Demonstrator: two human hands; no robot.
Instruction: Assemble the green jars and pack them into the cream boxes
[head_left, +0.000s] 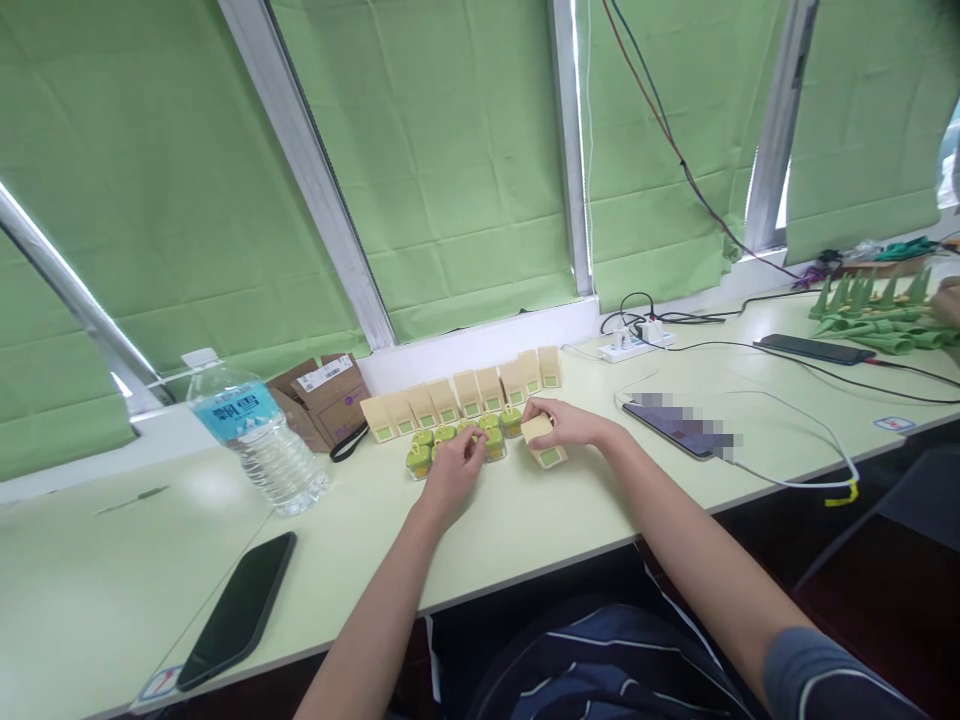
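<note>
My right hand [562, 424] is closed round a small tan paper bag [541, 437] with a green label, tilted just above or on the table. To its left, my left hand [456, 466] reaches over a cluster of small clear jars with green lids [495, 440]; its fingers are drawn together at the lids, and what they pinch, if anything, is hidden. One more green-lidded jar [511, 422] stands beside my right fingertips. Behind the jars runs a row of several similar tan paper bags [442, 398], standing upright with green labels towards me.
A large water bottle [251, 430], a brown cardboard box [326, 405] and a black phone [240, 610] are on the left. To the right lie a tablet-like device [670, 430], a power strip [636, 345], another phone [814, 348], cables and green cone-shaped pieces [870, 295] near another person's hand.
</note>
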